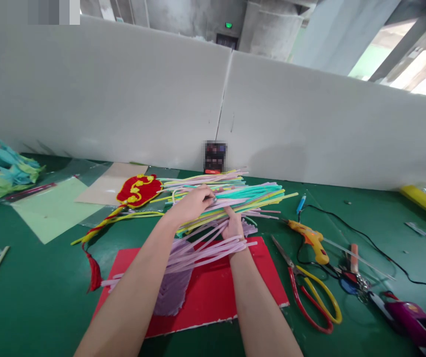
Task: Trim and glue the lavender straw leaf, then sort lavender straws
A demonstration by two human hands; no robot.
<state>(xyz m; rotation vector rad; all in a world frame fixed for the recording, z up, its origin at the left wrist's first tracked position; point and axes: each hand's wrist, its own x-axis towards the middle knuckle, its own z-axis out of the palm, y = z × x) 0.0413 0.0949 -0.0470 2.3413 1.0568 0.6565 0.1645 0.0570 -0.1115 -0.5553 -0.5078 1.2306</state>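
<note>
A thick bundle of pipe cleaners [265, 192] in teal, yellow and pale lilac lies across the middle of the table. My left hand [202, 197] rests over the bundle with its fingers curled and pinched on some stems. From below, my right hand [233, 227] grips the bundle, its thumb up along the front and the other fingers mostly hidden under the stems. Loose lilac pipe cleaners [205, 255] drape across my right wrist and toward my left forearm. Beneath them, a purple fuzzy piece [174, 292] lies on a red board [216, 302], partly covered by my left arm.
Left of the bundle lies a red fuzzy ornament [138, 191] with yellow trim and a tassel. Scissors [307, 292], a yellow glue gun [311, 240] with its black cord and a purple tool [408, 317] lie at right. Blue-green paper flowers [1, 171] stand far left.
</note>
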